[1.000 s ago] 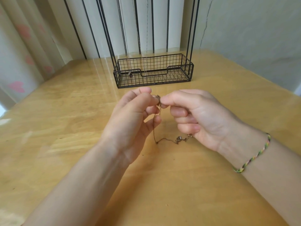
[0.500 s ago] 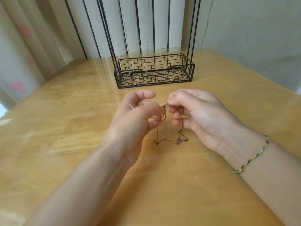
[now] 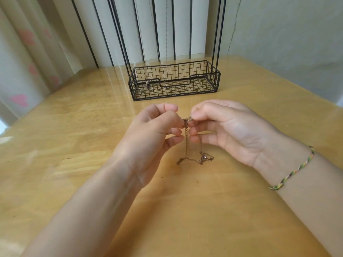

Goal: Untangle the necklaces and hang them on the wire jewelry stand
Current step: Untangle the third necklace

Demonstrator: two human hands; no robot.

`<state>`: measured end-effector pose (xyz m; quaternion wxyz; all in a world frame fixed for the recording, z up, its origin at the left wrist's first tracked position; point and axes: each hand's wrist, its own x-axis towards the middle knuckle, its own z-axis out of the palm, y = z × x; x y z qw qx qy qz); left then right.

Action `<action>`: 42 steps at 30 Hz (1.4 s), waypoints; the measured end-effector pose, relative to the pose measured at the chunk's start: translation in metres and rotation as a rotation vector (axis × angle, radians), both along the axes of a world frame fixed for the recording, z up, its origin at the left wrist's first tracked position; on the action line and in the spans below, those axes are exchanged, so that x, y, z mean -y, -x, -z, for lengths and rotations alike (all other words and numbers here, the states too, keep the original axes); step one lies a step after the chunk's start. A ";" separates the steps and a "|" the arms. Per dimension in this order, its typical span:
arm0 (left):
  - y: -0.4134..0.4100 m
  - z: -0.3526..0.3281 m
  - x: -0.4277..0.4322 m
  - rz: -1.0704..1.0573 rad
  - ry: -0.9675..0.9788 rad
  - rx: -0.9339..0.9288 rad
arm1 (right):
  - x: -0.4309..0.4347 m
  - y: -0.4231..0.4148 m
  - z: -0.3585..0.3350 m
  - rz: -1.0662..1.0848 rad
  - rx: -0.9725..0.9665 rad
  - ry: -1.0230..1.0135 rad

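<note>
The necklace point(image 3: 186, 143) hangs almost straight down between the two hands, its long axis close to vertical. Its top, which looks like the clasp end, is held where the hands meet. The lower loops trail onto the surface point(image 3: 74, 145) just beneath, where a small pendant point(image 3: 204, 157) lies in a loose snarl. The left hand point(image 3: 152, 134) pinches the top between thumb and forefinger. The right hand point(image 3: 228, 130) pinches it from the other side, its remaining fingers point(image 3: 204, 139) loosely curled below. Neither hand is nearer; both grip the same spot. The wire jewelry stand point(image 3: 174, 94) is straight ahead, beyond the hands and apart from them. I'd judge the chain has to go up and forward once the bottom tangle is free.
</note>
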<state>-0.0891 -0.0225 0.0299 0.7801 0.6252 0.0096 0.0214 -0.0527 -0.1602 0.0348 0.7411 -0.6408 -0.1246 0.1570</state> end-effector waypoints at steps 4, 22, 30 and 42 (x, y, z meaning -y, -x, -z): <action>-0.002 -0.002 -0.004 0.027 -0.100 0.050 | 0.000 -0.001 -0.001 -0.026 0.050 0.018; -0.010 -0.027 -0.009 0.000 -0.266 0.149 | 0.012 -0.002 -0.012 -0.135 0.069 -0.064; -0.011 -0.042 -0.004 0.032 -0.776 0.397 | 0.016 -0.002 -0.018 -0.112 0.109 -0.059; -0.011 -0.020 0.007 -0.039 -0.491 0.278 | 0.006 0.000 -0.011 0.052 0.117 0.109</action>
